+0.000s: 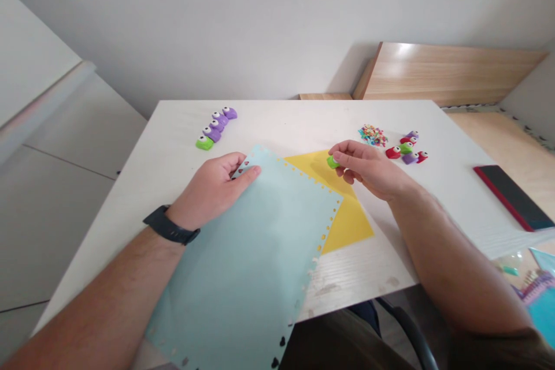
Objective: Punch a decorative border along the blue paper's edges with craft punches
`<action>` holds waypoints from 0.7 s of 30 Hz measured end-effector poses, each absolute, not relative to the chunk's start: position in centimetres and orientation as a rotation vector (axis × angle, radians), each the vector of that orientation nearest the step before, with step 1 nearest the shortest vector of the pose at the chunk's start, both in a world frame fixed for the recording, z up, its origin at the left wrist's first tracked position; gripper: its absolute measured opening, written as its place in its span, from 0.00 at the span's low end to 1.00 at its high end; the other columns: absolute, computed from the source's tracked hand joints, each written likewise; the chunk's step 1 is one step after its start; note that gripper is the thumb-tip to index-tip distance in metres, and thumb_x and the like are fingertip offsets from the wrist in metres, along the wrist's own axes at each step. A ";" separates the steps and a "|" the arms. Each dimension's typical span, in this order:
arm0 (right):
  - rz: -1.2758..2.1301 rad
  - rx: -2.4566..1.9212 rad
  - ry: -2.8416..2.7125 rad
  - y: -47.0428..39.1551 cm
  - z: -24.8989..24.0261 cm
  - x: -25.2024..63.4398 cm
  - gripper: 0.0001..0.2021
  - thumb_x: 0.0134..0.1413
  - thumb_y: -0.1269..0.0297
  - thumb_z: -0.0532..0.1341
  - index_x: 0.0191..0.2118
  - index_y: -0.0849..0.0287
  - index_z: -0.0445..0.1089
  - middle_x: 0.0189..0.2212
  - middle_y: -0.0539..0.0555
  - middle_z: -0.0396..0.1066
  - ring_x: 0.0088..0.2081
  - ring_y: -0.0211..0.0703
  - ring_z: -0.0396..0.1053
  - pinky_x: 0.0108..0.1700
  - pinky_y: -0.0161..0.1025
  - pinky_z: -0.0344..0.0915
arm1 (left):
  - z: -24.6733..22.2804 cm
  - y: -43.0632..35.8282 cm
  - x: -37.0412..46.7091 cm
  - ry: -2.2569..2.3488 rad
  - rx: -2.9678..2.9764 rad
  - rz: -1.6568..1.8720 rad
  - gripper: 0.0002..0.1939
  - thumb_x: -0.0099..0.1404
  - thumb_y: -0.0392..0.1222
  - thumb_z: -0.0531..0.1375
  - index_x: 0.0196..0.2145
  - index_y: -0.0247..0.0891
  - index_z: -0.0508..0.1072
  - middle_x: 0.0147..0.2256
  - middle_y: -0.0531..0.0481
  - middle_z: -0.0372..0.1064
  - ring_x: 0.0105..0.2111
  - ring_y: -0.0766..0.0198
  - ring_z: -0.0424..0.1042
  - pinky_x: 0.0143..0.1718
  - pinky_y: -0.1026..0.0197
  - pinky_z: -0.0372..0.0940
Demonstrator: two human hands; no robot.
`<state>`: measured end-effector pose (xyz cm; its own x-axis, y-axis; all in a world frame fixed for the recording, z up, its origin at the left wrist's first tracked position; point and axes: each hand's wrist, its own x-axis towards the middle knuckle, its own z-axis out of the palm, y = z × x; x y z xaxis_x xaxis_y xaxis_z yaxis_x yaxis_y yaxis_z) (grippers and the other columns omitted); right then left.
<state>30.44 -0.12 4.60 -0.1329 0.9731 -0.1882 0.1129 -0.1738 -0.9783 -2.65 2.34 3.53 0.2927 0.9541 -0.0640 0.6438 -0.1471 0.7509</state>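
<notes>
My left hand [217,188], with a dark band at its wrist, grips the left edge of a light blue sheet of paper [247,260], thumb on top. Small shapes are cut along the sheet's edges, and its near end overhangs the table. Beneath it lies a yellow sheet of paper [347,231], partly covered. My right hand [364,165] pinches a small green paper punch [333,162] above the yellow sheet, apart from the blue one. The fingers hide part of this punch.
Purple and green punches [214,130] stand in a row at the back left. At the right are a pile of colourful paper cutouts [373,135], several more punches [406,148] and a dark, red-edged flat object [514,196]. A wooden headboard [446,72] rises behind.
</notes>
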 end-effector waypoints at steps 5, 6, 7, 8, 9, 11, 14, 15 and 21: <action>1.457 -1.398 -1.397 -0.1 4.6 31.1 0.18 0.59 0.50 0.71 0.47 0.58 0.77 0.33 0.51 0.73 0.32 0.37 0.66 0.33 0.37 0.61 | 4.1 2.5 -3.0 1.456 1.804 0.607 0.18 0.71 0.58 0.61 0.39 0.38 0.76 0.30 0.58 0.72 0.29 0.66 0.67 0.28 0.65 0.59; 1.461 -1.391 -1.404 0.0 4.6 31.1 0.17 0.59 0.50 0.71 0.46 0.58 0.78 0.33 0.51 0.73 0.32 0.38 0.66 0.33 0.37 0.61 | 4.1 2.5 -3.1 1.461 1.794 0.613 0.18 0.70 0.58 0.61 0.40 0.38 0.76 0.30 0.57 0.73 0.29 0.66 0.68 0.29 0.65 0.59; 1.461 -1.380 -1.407 0.0 4.6 31.2 0.17 0.59 0.50 0.71 0.46 0.58 0.78 0.34 0.52 0.73 0.33 0.38 0.67 0.33 0.37 0.61 | 4.2 2.5 -3.1 1.465 1.785 0.618 0.19 0.70 0.58 0.62 0.40 0.38 0.76 0.31 0.57 0.74 0.30 0.65 0.69 0.29 0.65 0.60; 1.462 -1.369 -1.411 0.0 4.6 31.3 0.17 0.59 0.51 0.71 0.46 0.58 0.78 0.34 0.52 0.74 0.34 0.39 0.67 0.33 0.38 0.61 | 4.2 2.6 -3.1 1.471 1.778 0.622 0.19 0.70 0.58 0.62 0.41 0.37 0.77 0.32 0.56 0.75 0.30 0.65 0.69 0.29 0.65 0.61; 1.465 -1.360 -1.418 0.0 4.6 31.3 0.17 0.59 0.51 0.71 0.47 0.57 0.78 0.35 0.52 0.74 0.34 0.39 0.68 0.34 0.38 0.61 | 4.3 2.6 -3.1 1.472 1.772 0.626 0.19 0.70 0.58 0.62 0.41 0.37 0.77 0.32 0.56 0.76 0.30 0.65 0.70 0.30 0.65 0.61; 1.471 -1.345 -1.440 0.0 4.6 31.4 0.17 0.60 0.52 0.71 0.48 0.57 0.78 0.35 0.52 0.74 0.35 0.39 0.68 0.34 0.38 0.61 | 4.2 2.6 -3.2 1.473 1.763 0.631 0.20 0.70 0.58 0.62 0.42 0.37 0.78 0.33 0.55 0.77 0.31 0.64 0.71 0.30 0.65 0.61; 1.449 -1.359 -1.453 0.1 4.6 31.3 0.17 0.60 0.52 0.71 0.48 0.58 0.77 0.34 0.52 0.74 0.34 0.39 0.68 0.33 0.38 0.61 | 4.2 2.7 -3.4 1.474 1.771 0.626 0.20 0.71 0.58 0.62 0.44 0.37 0.78 0.35 0.54 0.79 0.33 0.62 0.73 0.32 0.65 0.62; 1.426 -1.368 -1.445 0.1 4.6 31.3 0.17 0.59 0.52 0.71 0.47 0.58 0.77 0.34 0.52 0.74 0.35 0.39 0.68 0.33 0.38 0.61 | 4.2 2.8 -3.5 1.474 1.776 0.627 0.20 0.71 0.58 0.62 0.45 0.37 0.78 0.36 0.53 0.80 0.34 0.62 0.73 0.33 0.64 0.63; 1.242 -1.381 -1.366 0.3 4.4 30.8 0.17 0.56 0.51 0.72 0.45 0.57 0.76 0.35 0.51 0.73 0.36 0.40 0.70 0.33 0.38 0.64 | 4.7 3.5 -5.2 1.583 1.744 0.685 0.23 0.70 0.60 0.63 0.49 0.37 0.79 0.40 0.53 0.81 0.35 0.62 0.73 0.36 0.64 0.64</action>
<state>30.84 0.29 4.36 -0.0712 0.9926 -0.0988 0.1933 -0.0835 -0.9776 -5.22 3.48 4.69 0.1238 0.9906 -0.0585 0.6354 -0.0338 0.7715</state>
